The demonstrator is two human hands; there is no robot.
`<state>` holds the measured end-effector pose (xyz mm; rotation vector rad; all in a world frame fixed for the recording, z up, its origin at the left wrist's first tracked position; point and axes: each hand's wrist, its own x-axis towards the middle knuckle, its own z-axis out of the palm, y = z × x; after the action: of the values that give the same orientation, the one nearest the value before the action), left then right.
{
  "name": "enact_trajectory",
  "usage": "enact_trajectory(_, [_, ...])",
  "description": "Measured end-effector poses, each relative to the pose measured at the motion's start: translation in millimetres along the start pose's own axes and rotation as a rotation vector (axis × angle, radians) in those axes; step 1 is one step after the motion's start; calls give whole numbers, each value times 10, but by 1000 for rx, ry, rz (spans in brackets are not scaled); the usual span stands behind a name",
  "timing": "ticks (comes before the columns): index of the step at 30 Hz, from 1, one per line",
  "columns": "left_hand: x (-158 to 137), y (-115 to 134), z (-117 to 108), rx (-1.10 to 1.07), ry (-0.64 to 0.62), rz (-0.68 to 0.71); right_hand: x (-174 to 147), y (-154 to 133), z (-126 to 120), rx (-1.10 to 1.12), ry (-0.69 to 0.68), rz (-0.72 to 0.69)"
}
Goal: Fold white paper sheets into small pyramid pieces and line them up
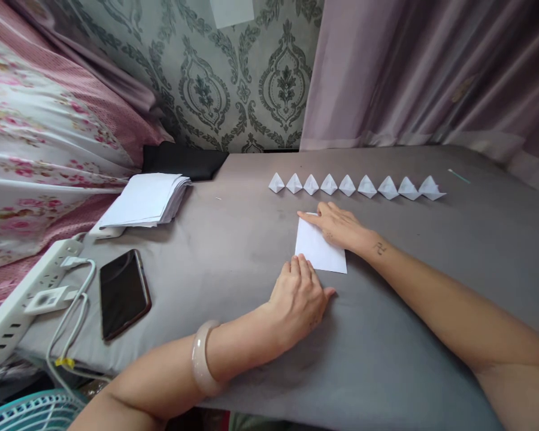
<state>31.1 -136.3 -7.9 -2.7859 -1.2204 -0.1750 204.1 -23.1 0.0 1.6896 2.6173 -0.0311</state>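
Observation:
A white sheet of paper (321, 250), roughly square, lies flat on the grey-covered table. My left hand (299, 293) rests at its lower left corner, fingers stretched flat and thumb out to the side. Across the upper edge of the sheet lies my right hand (336, 224), its index finger extended to the upper left corner and the other fingers slightly bent. Neither hand grips anything. Beyond the sheet stands a row of several folded white paper boats (329, 185).
At the left are a stack of white paper (139, 197), a phone (124, 293) and a power strip (22, 302) with plugged-in white cables (78, 311). A black flat item (182, 161) lies at the back. A thin stick (459, 176) lies at the far right.

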Motion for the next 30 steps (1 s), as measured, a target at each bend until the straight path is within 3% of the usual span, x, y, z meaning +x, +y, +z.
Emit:
enact_trajectory(4, [63,-117,-94,-109,-42,-25,147,108,29,48,19,58])
enact_trajectory(7, [171,-339,-83,-315,-22,-82,195,263,30,270,61,122])
enact_trajectory(9, [258,-509,-22,-499,60,-207,152,366,27,406,133,241])
enact_trajectory(12, [356,-690,86,-696,114,-416,12,436,35,455,134,322])
enact_trajectory(17, [368,-736,156,-727,98,-368,-135,347,85,462,153,348])
enact_trajectory(20, [360,-735,170,-838,79,-424,-170,292,85,692,181,399])
enact_trajectory(24, [381,-778,184,-1140,121,-529,-261,235,-20,1049,278,315])
enact_trajectory(30, [373,-824,36,-1479,191,-513,-325,68,-287,1313,367,287])
